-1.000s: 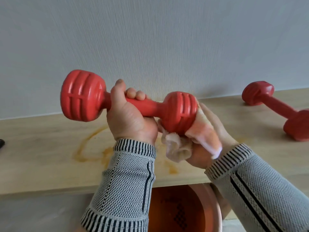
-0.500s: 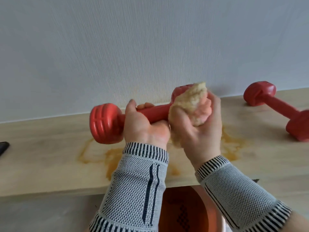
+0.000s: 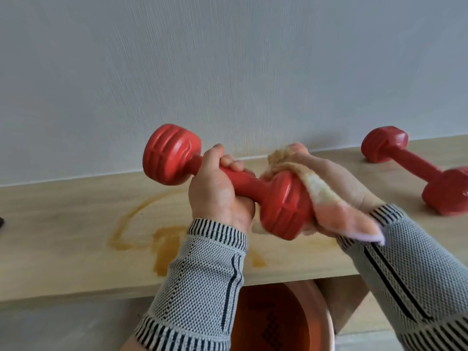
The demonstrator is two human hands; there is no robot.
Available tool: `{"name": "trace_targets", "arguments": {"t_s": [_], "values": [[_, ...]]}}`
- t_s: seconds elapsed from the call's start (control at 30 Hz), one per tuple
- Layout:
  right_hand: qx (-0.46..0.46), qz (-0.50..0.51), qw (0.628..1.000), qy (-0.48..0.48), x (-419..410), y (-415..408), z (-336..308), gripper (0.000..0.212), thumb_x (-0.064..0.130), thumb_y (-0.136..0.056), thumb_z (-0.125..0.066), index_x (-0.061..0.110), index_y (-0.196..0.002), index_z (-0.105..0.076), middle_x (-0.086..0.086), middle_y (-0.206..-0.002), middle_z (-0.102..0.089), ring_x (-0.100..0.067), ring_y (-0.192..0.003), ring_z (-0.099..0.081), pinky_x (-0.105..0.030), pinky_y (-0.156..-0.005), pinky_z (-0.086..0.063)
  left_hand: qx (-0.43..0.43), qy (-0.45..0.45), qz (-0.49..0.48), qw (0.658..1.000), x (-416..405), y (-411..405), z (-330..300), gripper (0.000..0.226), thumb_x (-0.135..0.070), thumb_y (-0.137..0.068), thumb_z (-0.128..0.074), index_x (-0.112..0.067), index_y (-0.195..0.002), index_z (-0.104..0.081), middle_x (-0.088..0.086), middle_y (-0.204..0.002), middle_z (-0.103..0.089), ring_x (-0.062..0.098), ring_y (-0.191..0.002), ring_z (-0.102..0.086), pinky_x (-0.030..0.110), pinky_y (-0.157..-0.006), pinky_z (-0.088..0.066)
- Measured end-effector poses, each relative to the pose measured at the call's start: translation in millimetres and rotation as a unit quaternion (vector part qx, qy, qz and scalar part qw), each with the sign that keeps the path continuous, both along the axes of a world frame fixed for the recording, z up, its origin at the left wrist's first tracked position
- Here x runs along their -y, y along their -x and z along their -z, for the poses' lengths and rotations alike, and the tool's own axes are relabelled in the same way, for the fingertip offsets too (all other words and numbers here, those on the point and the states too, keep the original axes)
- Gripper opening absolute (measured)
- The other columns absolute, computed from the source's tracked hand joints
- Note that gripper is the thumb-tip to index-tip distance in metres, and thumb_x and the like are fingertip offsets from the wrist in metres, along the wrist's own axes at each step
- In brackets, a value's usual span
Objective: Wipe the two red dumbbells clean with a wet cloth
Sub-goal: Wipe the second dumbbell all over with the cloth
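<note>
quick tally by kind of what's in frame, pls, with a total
Red dumbbells: 2, one held, one lying on the shelf
Cloth: 1
Orange basin: 1, under the shelf
Wooden shelf: 1
Dark object at the left edge: 1, too cropped to identify
Hands: 2, left hand, right hand
Total: 8
</note>
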State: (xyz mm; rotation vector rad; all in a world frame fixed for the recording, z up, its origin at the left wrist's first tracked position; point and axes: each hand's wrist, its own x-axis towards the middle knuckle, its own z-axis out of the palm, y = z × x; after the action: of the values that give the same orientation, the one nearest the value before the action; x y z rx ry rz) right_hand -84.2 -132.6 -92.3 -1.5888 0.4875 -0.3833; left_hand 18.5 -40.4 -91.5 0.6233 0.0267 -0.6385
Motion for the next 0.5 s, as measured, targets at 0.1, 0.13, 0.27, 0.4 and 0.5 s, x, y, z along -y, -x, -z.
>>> {"name": "trace_targets", "arguments": {"t_s": [0.1, 0.13, 0.27, 0.4, 0.5], "values": [[0.073, 0.098, 0.971, 0.207, -17, 4, -1, 0.014, 0.018, -0.084, -0.061, 0.019, -0.078, -0.073, 0.002, -0.083, -0.075, -0.015, -0.079, -0.069, -0.041, -0.081, -0.056, -0.008, -0.041, -0.02, 0.999, 2, -3, 2, 0.019, -0.016, -0.091, -0.064, -0.019, -0.079, -0.049, -0.008, -0.053, -0.045, 0.006, -0.044, -0.044, 0.023, -0.05, -0.039], [0.102, 0.122, 0.958, 0.239, -22, 7, -1, 0.01, 0.017, -0.08, -0.062, 0.02, -0.076, -0.071, 0.003, -0.079, -0.074, -0.014, -0.075, -0.069, -0.04, -0.075, -0.056, -0.023, -0.051, -0.02, 0.998, 2, -2, 1, 0.018, -0.016, -0.09, -0.066, -0.018, -0.081, -0.051, -0.007, -0.052, -0.047, 0.006, -0.044, -0.046, 0.022, -0.05, -0.041], [0.137, 0.22, 0.937, 0.235, -11, 28, 1, 0.019, 0.014, -0.079, -0.065, 0.024, -0.096, -0.066, 0.004, -0.083, -0.073, -0.012, -0.079, -0.069, -0.042, -0.075, -0.058, -0.047, -0.068, 0.03, 0.996, 12, 13, -3, 0.01, -0.015, -0.089, -0.059, -0.016, -0.083, -0.05, -0.003, -0.054, -0.05, 0.011, -0.044, -0.051, 0.03, -0.062, -0.047], [0.108, 0.349, 0.907, 0.209, 30, 64, -13, 0.034, 0.011, -0.075, -0.058, 0.024, -0.106, -0.062, 0.007, -0.087, -0.071, -0.006, -0.081, -0.067, -0.037, -0.082, -0.057, -0.03, -0.135, 0.118, 0.983, 41, 35, 1, 0.007, -0.01, -0.089, -0.051, -0.01, -0.095, -0.056, 0.003, -0.079, -0.057, 0.018, -0.067, -0.059, 0.038, -0.069, -0.049], [0.047, 0.439, 0.873, 0.207, 65, 100, -23, 0.027, 0.014, -0.079, -0.058, 0.022, -0.103, -0.067, 0.012, -0.081, -0.067, 0.003, -0.076, -0.063, -0.022, -0.08, -0.053, 0.01, -0.187, 0.17, 0.967, 77, 56, 2, 0.007, -0.005, -0.093, -0.053, -0.008, -0.096, -0.059, 0.004, -0.077, -0.06, 0.018, -0.072, -0.061, 0.038, -0.066, -0.05]]}}
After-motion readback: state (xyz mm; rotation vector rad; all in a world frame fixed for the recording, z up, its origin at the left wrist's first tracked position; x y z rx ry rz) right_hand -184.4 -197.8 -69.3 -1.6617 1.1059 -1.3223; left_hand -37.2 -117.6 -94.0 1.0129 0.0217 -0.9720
